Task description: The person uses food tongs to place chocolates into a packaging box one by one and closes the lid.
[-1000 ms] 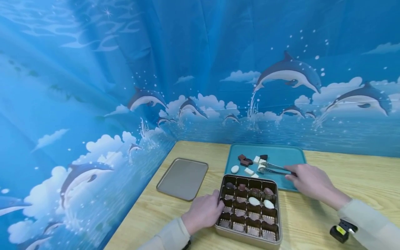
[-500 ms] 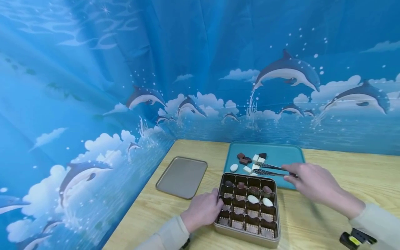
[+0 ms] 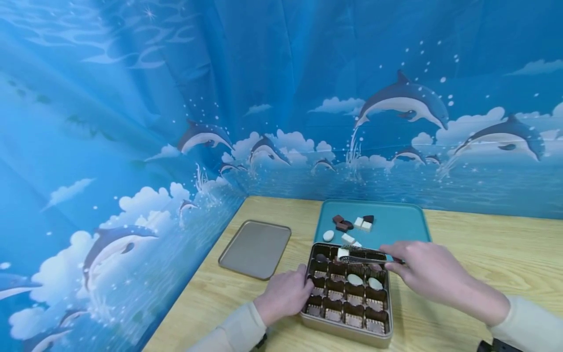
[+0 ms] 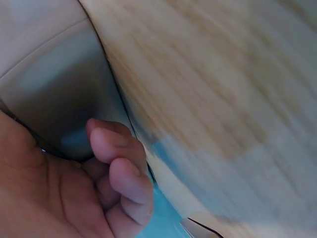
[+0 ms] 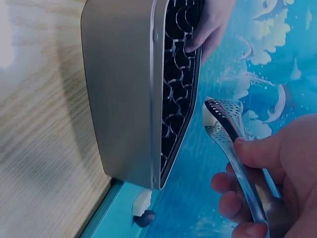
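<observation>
My right hand [image 3: 433, 278] holds metal tongs [image 5: 237, 163] with perforated tips. Pinched between those tips is a white chocolate piece [image 3: 343, 253], held over the back row of a divided tin box [image 3: 345, 333]. Dark chocolates [image 3: 321, 257] sit in that row, partly hidden by the tongs. Two white egg-shaped chocolates [image 3: 355, 279] lie in the second row; the front cells look bare. My left hand [image 3: 283, 293] grips the tin's left side, its thumb over the rim and its fingers curled against the outer wall.
Behind the tin lies a teal tray [image 3: 396, 225] bearing brown pieces [image 3: 341, 227], white blocks [image 3: 362, 224] and a white egg-shaped piece [image 3: 328, 235]. A flat metal lid [image 3: 255, 249] rests on the wooden table to the left. A dolphin-print curtain hangs behind.
My right hand has brought the tongs from the tray toward me, over the tin's back row, with a white piece now between the tips. The left hand stays on the tin.
</observation>
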A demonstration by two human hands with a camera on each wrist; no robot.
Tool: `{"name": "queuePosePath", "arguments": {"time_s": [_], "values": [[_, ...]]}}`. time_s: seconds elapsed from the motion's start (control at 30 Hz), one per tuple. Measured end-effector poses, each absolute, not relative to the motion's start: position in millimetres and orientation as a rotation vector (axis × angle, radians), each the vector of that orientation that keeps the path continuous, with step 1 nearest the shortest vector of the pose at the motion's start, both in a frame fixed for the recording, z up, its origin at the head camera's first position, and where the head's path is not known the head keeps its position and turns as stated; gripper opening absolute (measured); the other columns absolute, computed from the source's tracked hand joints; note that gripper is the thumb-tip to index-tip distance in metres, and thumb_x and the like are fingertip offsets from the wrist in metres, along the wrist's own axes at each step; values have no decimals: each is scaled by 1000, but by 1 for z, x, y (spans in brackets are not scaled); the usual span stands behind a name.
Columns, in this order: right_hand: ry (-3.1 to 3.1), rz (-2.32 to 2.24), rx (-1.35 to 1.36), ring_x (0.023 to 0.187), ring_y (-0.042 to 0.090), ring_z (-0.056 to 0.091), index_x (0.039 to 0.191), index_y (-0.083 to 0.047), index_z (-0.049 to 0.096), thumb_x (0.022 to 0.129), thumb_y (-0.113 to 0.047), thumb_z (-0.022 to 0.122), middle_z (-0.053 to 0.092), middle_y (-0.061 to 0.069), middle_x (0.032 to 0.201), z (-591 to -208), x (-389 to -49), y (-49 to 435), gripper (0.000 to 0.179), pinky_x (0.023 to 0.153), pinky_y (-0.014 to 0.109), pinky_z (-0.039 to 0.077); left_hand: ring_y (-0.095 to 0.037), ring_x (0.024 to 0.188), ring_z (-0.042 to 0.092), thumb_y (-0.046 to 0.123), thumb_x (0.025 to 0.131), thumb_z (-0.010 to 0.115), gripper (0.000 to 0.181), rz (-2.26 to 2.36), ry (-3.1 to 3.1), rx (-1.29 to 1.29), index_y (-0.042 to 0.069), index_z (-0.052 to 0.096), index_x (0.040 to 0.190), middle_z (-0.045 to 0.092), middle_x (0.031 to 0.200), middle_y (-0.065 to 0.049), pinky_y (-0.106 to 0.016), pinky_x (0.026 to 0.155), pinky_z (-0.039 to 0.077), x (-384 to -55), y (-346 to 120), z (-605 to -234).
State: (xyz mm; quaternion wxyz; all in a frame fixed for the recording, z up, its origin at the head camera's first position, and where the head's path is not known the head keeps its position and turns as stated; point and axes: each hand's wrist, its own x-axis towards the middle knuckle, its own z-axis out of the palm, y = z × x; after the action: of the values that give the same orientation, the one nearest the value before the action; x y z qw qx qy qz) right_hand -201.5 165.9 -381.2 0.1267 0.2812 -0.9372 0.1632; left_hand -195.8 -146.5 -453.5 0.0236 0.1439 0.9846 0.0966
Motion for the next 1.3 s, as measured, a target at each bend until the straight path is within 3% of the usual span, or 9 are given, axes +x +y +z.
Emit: {"name": "queuePosePath", "arguments": {"time_s": [0.17, 0.3, 0.47, 0.67, 0.73, 0.9, 0.97, 1.13, 1.3], "values": [[-2717, 471, 867, 94, 28, 73, 119, -12, 74, 86, -26, 77, 76, 6, 109, -381, -199, 159, 36, 73, 45, 59, -15, 55, 54, 38, 104, 42, 41, 311, 3032, 436, 4, 60, 116, 55, 65, 0, -31, 53, 46, -195, -147, -452], [-2767, 485, 879, 94, 28, 73, 121, -11, 72, 87, -26, 76, 76, 7, 112, -379, -198, 154, 37, 78, 48, 59, -15, 55, 53, 38, 104, 42, 40, 306, 3033, 441, 4, 60, 115, 55, 64, 1, -31, 52, 45, -195, -147, -452], [-2833, 521, 876, 63, 1, 58, 122, -10, 72, 88, -23, 75, 76, 8, 111, -378, -199, 150, 37, 58, 25, 51, -16, 58, 57, 38, 104, 42, 36, 285, 3044, 448, 7, 60, 108, 58, 67, -1, -31, 52, 45, -196, -147, -454], [-2877, 586, 856, 45, 0, 36, 124, -7, 70, 88, -21, 75, 76, 8, 105, -381, -199, 147, 39, 43, 20, 34, -19, 58, 59, 36, 104, 43, 34, 293, 3057, 453, 7, 60, 105, 59, 68, -3, -32, 50, 44, -196, -147, -455], [-2885, 597, 843, 44, 0, 34, 126, -7, 69, 88, -22, 75, 75, 4, 97, -382, -199, 147, 40, 41, 20, 33, -19, 58, 59, 36, 104, 43, 34, 289, 3063, 457, 7, 60, 106, 60, 68, -4, -32, 50, 44, -196, -147, -456], [-2869, 592, 828, 44, 1, 34, 128, -5, 67, 89, -23, 74, 75, 7, 100, -383, -202, 152, 43, 43, 21, 34, -20, 59, 61, 36, 103, 43, 34, 282, 3070, 460, 7, 60, 105, 60, 68, -4, -33, 51, 45, -197, -147, -456], [-2846, 554, 817, 45, 1, 33, 128, -4, 67, 89, -24, 75, 74, 4, 90, -382, -206, 155, 44, 44, 21, 33, -20, 59, 61, 36, 103, 43, 34, 292, 3066, 457, 7, 60, 105, 60, 67, -4, -33, 52, 46, -197, -148, -456], [-2817, 469, 775, 48, 3, 30, 128, -4, 68, 89, -26, 75, 40, -10, 58, -382, -222, 165, 45, 44, 21, 28, -17, 57, 58, 37, 104, 42, 36, 304, 3059, 456, 6, 60, 108, 58, 66, -2, -32, 52, 46, -197, -148, -456], [-2839, 470, 729, 46, 5, 32, 129, 0, 65, 91, -24, 73, 41, -8, 57, -385, -239, 177, 46, 43, 22, 27, -15, 55, 55, 38, 104, 41, 39, 326, 3048, 461, 5, 60, 111, 55, 64, 0, -32, 52, 46, -196, -148, -455]]}}
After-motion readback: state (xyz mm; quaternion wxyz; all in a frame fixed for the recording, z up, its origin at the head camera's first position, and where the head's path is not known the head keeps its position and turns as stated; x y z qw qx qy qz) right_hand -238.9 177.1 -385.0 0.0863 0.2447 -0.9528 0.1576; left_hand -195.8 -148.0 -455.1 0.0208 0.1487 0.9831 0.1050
